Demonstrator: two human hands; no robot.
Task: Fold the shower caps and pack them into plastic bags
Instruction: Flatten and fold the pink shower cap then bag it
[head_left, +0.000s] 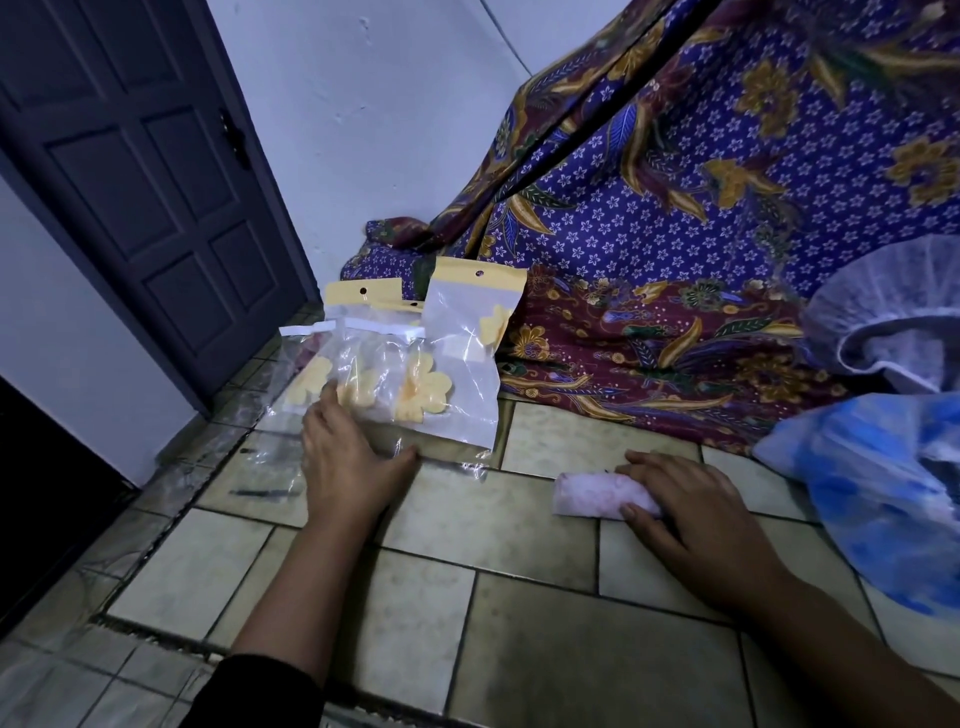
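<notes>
A folded cap (597, 494), rolled into a small pinkish bundle, lies on the tiled floor (519, 613) at right of centre. The right hand (691, 514) rests on it with fingers spread flat over its right end and thumb along its near edge, pressing it down so the fold holds; it is not lifted.

The left hand (343, 457) reaches toward the bags (415, 364), a loose stack of clear pouches with yellow header strips and yellow flower prints leaning against the patterned cloth (675, 234) in the middle of the frame. Its palm faces down, fingers loosely extended onto the lower edge of the stack, thumb out to the right. Whether it has actually pinched one bag I cannot tell.

The step in hand looks like the changeover from folding to packing: one cap is ready and a bag is being fetched. The next move calls for separating a single bag from the slippery stack, opening its mouth, and sliding the bundle in without letting it spring open.

More unfolded caps (883, 322) sit at the right edge, above a blue sack (872, 478).
</notes>
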